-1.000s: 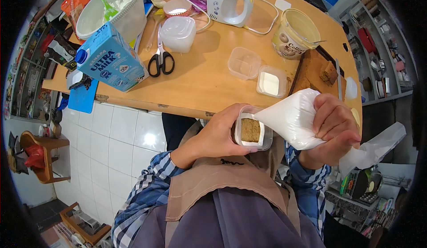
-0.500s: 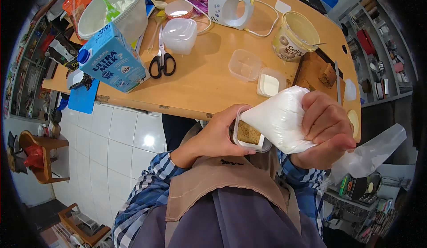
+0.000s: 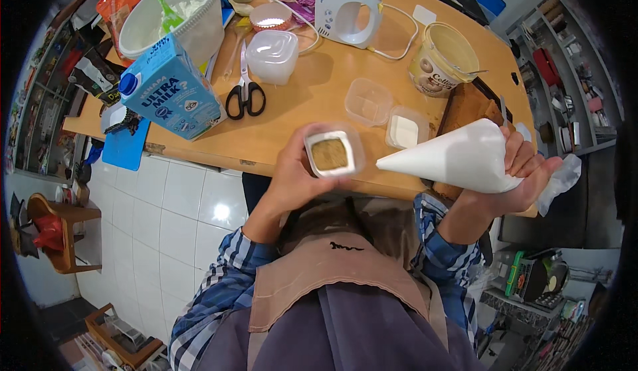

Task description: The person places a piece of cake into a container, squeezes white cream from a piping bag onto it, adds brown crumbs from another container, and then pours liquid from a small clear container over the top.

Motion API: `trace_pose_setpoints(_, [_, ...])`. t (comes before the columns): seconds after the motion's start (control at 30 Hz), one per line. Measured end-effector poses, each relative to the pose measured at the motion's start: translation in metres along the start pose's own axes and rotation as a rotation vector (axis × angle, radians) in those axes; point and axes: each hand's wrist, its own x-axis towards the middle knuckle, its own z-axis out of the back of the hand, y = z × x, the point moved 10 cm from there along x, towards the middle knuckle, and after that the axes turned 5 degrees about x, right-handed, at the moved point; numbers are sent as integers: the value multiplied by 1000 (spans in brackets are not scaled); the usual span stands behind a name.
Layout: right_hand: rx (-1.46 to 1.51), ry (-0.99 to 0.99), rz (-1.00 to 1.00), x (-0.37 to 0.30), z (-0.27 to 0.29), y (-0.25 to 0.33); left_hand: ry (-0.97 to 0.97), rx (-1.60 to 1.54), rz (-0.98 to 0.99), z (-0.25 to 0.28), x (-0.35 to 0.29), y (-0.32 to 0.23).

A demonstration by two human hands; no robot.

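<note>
My left hand is wrapped round a small see-through plastic cup, held at the table's near edge. Inside it a square of brown cake lies with white cream around its sides. My right hand grips the twisted top of a full piping bag of white cream. The bag lies nearly level, its tip pointing left toward the cup but apart from it. On the table beyond, a second cup has a smooth white layer in it. Next to it sits a see-through plastic container.
Brown cake lies on a dark tray at right, below a cream-coloured tub. Further left are a hand mixer, lidded tub, scissors, a blue milk carton and a white bowl with a green spatula.
The cup has moved left and away from me, in my left hand. My right hand has drawn the piping bag off the cup to the right, tilting it closer to level.
</note>
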Motion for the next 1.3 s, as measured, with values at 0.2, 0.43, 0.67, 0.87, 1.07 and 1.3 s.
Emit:
trace_pose_setpoints(0.2, [-156,-91,95,-4,0,9,-53,369,0,26,18,14])
trace_pose_setpoints(0.43, [-229,-51,165,-19,-10,7,-284,645,-57,44,5,-7])
trace_pose_setpoints(0.67, [-366,21,142,-40,-40,-3,-72,625,-350,-5,-29,-78])
trace_pose_setpoints(0.87, [-311,285,-6,-63,-69,-29,242,339,-335,-76,-24,-76])
trace_pose_setpoints(1.07, [-377,310,16,-78,-57,-30,232,316,-221,-90,-11,-66])
trace_pose_setpoints(1.3, [-696,334,-236,-91,-41,-50,115,437,-407,-84,-9,-74])
